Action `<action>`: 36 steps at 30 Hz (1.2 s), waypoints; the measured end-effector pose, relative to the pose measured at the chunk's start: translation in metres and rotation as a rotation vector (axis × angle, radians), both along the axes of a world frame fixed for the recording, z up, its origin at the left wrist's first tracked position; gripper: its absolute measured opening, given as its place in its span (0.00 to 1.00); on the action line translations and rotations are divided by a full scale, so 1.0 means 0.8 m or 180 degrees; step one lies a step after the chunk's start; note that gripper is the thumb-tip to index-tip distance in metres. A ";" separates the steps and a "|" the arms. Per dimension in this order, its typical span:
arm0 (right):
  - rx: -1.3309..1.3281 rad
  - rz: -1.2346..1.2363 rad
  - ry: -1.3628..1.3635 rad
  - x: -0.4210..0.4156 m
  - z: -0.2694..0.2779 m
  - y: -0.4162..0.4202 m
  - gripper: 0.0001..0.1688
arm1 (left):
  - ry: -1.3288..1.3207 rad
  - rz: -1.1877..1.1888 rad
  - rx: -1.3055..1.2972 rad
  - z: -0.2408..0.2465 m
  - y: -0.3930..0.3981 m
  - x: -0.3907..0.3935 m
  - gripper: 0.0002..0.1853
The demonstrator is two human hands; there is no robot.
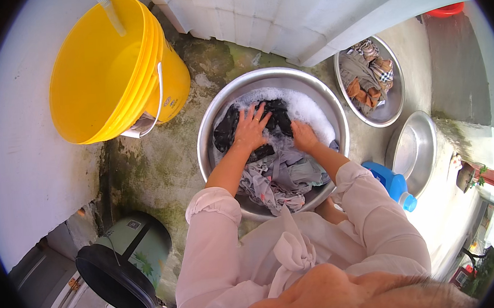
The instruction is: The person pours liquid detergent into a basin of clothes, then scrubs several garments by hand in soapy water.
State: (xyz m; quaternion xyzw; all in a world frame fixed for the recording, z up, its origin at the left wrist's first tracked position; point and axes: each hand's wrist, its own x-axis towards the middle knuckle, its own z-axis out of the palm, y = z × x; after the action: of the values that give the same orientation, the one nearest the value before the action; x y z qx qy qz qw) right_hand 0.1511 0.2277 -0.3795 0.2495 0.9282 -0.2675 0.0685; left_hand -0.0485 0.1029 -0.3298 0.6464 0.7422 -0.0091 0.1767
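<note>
A wide metal basin [206, 157] stands on the ground in front of me, holding soapy water and wet laundry. Inside it, a black garment [276, 109] lies towards the far side. My left hand [249, 130] rests on this garment with its fingers spread. At the garment's right edge, my right hand [305, 136] has its fingers curled on the cloth, their tips partly hidden. White suds [312, 110] gather along the right and far side of the water. Grey patterned clothes [270, 186] are bunched at the near side.
At the far left is a yellow bucket [172, 73] with a hose [110, 15] in it. A green-and-black bucket [146, 242] lies nearer. On the right are a metal basin of clothes [392, 116], another metal basin [409, 142] and a blue bottle [391, 182]. A white panel [254, 16] stands behind.
</note>
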 end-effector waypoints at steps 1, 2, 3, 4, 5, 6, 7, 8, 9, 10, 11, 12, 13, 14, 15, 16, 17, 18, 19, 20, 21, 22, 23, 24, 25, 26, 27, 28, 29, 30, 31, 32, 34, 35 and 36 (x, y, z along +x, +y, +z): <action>0.0005 -0.0182 -0.0021 -0.001 -0.008 -0.002 0.21 | -0.0018 -0.0014 -0.0020 -0.009 0.007 0.001 0.43; 0.0015 -0.0361 -0.0043 -0.004 -0.017 -0.006 0.20 | -0.0158 0.0048 -0.0098 -0.022 0.015 0.001 0.38; 0.0025 -0.0539 -0.0063 -0.005 -0.031 -0.008 0.19 | 0.0061 0.0017 -0.0079 -0.046 0.022 0.004 0.36; -0.0015 -0.0655 -0.0115 -0.009 -0.039 -0.010 0.19 | 0.0299 -0.0008 -0.0057 -0.071 0.025 0.007 0.35; -0.0046 -0.0666 -0.0226 -0.013 -0.044 -0.010 0.19 | 0.0548 -0.0054 -0.0023 -0.082 0.030 0.008 0.33; -0.0105 -0.0694 -0.0386 -0.012 -0.049 -0.006 0.19 | 0.0467 -0.0099 -0.0342 -0.062 0.041 0.012 0.29; -0.0202 -0.0669 -0.0542 -0.013 -0.048 -0.001 0.19 | 0.0289 -0.0023 -0.0566 -0.034 0.049 0.017 0.28; -0.0294 -0.0588 -0.0681 -0.019 -0.041 0.007 0.19 | 0.0134 0.0098 -0.0788 -0.001 0.056 0.021 0.26; -0.0283 -0.0518 -0.0751 -0.027 -0.030 0.017 0.20 | -0.0025 0.0233 -0.0996 0.023 0.060 0.026 0.25; -0.0234 -0.0460 -0.0777 -0.039 -0.013 0.027 0.20 | -0.0091 0.0350 -0.0759 0.021 0.057 0.032 0.26; 0.0026 -0.0469 -0.0548 -0.046 0.005 0.035 0.20 | -0.1025 0.1037 -0.0200 0.013 0.052 0.040 0.26; 0.0369 -0.0471 0.0075 -0.054 0.042 0.040 0.19 | -0.1929 0.1728 0.0373 0.000 0.039 0.045 0.27; 0.0703 -0.0483 0.0707 -0.063 0.090 0.044 0.19 | -0.2817 0.2396 0.0974 -0.009 0.024 0.047 0.28; 0.0926 -0.0458 0.0801 -0.062 0.120 0.043 0.24 | -0.3284 0.3184 0.0938 -0.009 0.018 0.065 0.33; 0.0898 -0.0536 0.1155 -0.057 0.134 0.036 0.26 | -0.4315 0.3765 0.0508 0.017 0.021 0.069 0.35; 0.0866 -0.0620 0.1487 -0.051 0.143 0.020 0.27 | -0.5334 0.4336 -0.0031 0.063 0.027 0.075 0.38; 0.0812 -0.0681 0.1832 -0.048 0.155 -0.004 0.29 | -0.6312 0.4934 -0.0628 0.087 0.025 0.078 0.40; 0.0344 -0.0617 0.1656 -0.047 0.177 -0.029 0.33 | -0.6876 0.4062 -0.0325 0.079 0.018 0.077 0.48; -0.0153 -0.0521 0.1493 -0.048 0.204 -0.058 0.38 | -0.7252 0.3969 0.0377 0.056 0.018 0.075 0.47; -0.0094 -0.0130 0.1493 -0.038 0.223 -0.082 0.36 | -0.7375 0.3902 0.0192 0.071 0.020 0.072 0.42; -0.0038 0.0306 0.1480 -0.033 0.232 -0.100 0.35 | -0.7519 0.3858 0.0054 0.087 0.019 0.069 0.37; -0.0168 0.0372 0.1574 -0.033 0.227 -0.107 0.32 | -0.8281 0.3196 0.0696 0.054 0.020 0.070 0.25; -0.0293 0.0435 0.1673 -0.035 0.220 -0.114 0.29 | -0.7980 0.3486 0.0816 0.046 0.017 0.078 0.24; -0.0376 0.0515 0.1737 -0.033 0.211 -0.113 0.26 | -0.7723 0.3716 0.0939 0.036 0.023 0.093 0.22; -0.0233 -0.0044 0.1676 -0.042 0.191 -0.085 0.16 | -0.7428 0.3975 0.1059 0.029 0.020 0.109 0.20; -0.0069 -0.0797 0.1501 -0.052 0.175 -0.055 0.14 | -0.7106 0.4238 0.1185 0.024 0.014 0.121 0.18; -0.0220 -0.1709 0.1162 -0.062 0.159 -0.019 0.12 | -0.6806 0.4425 0.1304 0.022 0.015 0.127 0.17; -0.0237 -0.1734 0.1267 -0.059 0.136 -0.005 0.13 | -0.7255 0.4583 0.1010 0.032 0.021 0.131 0.14; -0.0263 -0.1777 0.1384 -0.057 0.122 -0.003 0.13 | -0.6926 0.3813 0.1202 0.011 0.014 0.125 0.14; -0.0421 -0.1410 0.1664 -0.058 0.139 -0.030 0.12 | -0.6545 0.3110 0.1452 -0.032 -0.004 0.109 0.15; -0.0547 -0.0999 0.1919 -0.052 0.168 -0.064 0.12 | -0.6411 0.2741 0.1595 -0.057 -0.013 0.102 0.15; -0.0913 -0.0736 0.1732 -0.048 0.187 -0.088 0.11 | -0.6288 0.2345 0.1705 -0.078 -0.015 0.098 0.16; -0.0830 -0.1014 0.1640 -0.061 0.183 -0.079 0.11 | -0.6501 0.2207 0.1722 -0.094 -0.021 0.089 0.17; -0.0777 -0.1148 0.1597 -0.071 0.177 -0.066 0.10 | -0.6610 0.2124 0.1738 -0.098 -0.021 0.085 0.17; -0.0357 -0.1860 0.1300 -0.074 0.130 -0.020 0.11 | -0.7192 0.4030 0.1228 0.008 0.024 0.117 0.17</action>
State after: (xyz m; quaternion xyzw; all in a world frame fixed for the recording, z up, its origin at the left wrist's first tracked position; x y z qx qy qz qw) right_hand 0.0920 0.2116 -0.2751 0.4416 0.7960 -0.3707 -0.1842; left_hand 0.0453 0.1222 -0.3238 -0.1468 0.3479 0.7246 0.5766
